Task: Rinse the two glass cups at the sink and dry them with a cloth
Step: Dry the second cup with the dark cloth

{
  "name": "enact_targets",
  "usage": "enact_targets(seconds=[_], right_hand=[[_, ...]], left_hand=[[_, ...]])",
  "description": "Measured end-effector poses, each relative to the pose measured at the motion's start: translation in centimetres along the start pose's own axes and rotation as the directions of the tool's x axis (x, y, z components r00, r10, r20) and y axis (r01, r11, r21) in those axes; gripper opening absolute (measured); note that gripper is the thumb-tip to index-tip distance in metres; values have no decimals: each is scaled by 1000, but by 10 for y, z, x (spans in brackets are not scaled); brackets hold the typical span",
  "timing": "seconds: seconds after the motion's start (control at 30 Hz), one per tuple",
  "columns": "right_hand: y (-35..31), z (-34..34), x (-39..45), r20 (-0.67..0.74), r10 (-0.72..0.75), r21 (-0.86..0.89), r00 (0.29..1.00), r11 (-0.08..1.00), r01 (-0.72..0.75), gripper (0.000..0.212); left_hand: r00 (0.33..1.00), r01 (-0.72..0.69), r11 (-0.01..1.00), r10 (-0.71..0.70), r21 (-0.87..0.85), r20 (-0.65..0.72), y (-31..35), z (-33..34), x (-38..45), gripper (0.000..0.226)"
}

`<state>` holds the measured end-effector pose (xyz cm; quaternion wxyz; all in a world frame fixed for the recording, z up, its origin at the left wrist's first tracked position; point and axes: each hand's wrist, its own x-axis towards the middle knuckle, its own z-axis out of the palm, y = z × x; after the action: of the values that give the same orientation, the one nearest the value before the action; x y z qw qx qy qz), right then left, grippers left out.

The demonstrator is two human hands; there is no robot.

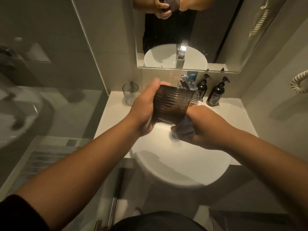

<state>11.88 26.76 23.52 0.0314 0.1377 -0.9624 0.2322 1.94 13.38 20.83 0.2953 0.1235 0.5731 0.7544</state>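
My left hand (144, 107) grips a ribbed glass cup (173, 105) held on its side above the white basin (180, 167). The cup looks dark because a dark cloth (185, 129) is stuffed into it. My right hand (206, 127) is closed on the bunched end of that cloth at the cup's mouth. A second ribbed glass cup (130, 93) stands upright on the counter at the back left, apart from both hands.
A chrome tap (186, 82) stands behind the basin, with no water visible. Two dark pump bottles (215, 92) sit at the back right of the counter (236, 117). A mirror (188, 34) hangs above. A glass partition is on the left.
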Motion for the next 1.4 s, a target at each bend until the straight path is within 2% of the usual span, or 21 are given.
enact_targets(seconds=[0.07,0.13,0.23,0.33,0.47,0.53,0.6,0.7,0.77,0.87,0.97,1.03,1.13,1.23,1.3,1.37,1.4], right_hand=[[0,4,-4,-63,77,185,995,981,-64,24],[-4,4,-4,-70,169,344,983,929,-135,28],[-12,-1,-3,-52,238,522,970,835,-177,29],[-16,-3,-5,-25,259,639,966,747,-183,32],[-11,-1,-4,71,291,859,954,468,-207,35],[-10,-2,-2,105,287,885,952,409,-221,40],[-11,-8,-2,93,308,851,947,468,-236,39],[-16,-19,-5,36,336,673,941,688,-272,32],[-20,-24,-5,18,334,552,942,783,-288,28],[-21,-25,-5,-3,360,494,933,812,-312,28],[-20,-20,-4,-14,373,452,928,830,-328,29],[-21,-16,-4,-17,387,487,922,808,-330,29],[-24,-9,-3,13,410,686,912,660,-306,31],[-22,-3,0,82,393,891,916,382,-244,34],[-20,1,3,123,411,956,903,196,-220,35],[-19,1,5,135,427,968,894,136,-211,35],[-18,1,5,122,418,962,900,173,-211,36]], left_hand=[[996,-82,996,83,45,-12,-4,-1,0,37],[986,-163,985,164,63,-15,-6,-3,1,35],[959,-279,955,283,104,-21,-11,-7,2,33],[923,-374,899,384,227,0,-15,-13,2,33],[875,-468,824,483,319,38,-16,-15,-4,29],[866,-483,799,497,358,58,-16,-17,-5,34],[884,-454,814,462,363,69,-14,-18,-4,35],[903,-425,849,421,313,83,-9,-17,-4,35],[894,-443,837,439,321,90,-5,-17,-4,36],[903,-427,850,418,308,100,-2,-15,-5,33],[962,-274,947,271,170,37,-1,-8,-3,32],[957,-282,941,290,188,-17,-2,-5,-2,31],[898,-400,846,439,352,-34,-7,-8,-1,25],[838,-507,749,543,426,43,-13,-16,-1,27],[791,-569,663,602,487,104,-15,-20,-2,37],[763,-597,594,627,539,154,-19,-25,0,40],[777,-590,610,607,529,166,-19,-26,1,40]])
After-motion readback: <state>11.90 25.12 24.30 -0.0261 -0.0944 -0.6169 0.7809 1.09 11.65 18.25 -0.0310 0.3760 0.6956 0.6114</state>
